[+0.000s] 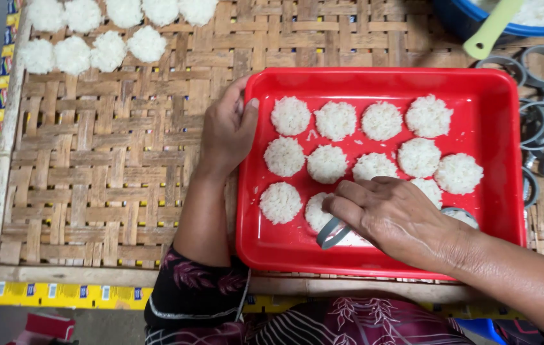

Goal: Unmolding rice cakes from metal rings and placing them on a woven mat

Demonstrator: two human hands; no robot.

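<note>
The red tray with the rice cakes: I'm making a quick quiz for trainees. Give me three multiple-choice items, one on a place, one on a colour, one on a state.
1. Where is the left hand?
A on the red tray's left rim
B in the blue bowl
C on the grey rings

2. What colour are the rice cakes?
A yellow
B white
C brown

3. What is the right hand doing?
A hanging free
B pressing a grey ring mould
C holding the green handle

Answers: 1 A, fingers curl over that rim. 2 B, all look white. 3 B, fingers lie on the ring.
</note>
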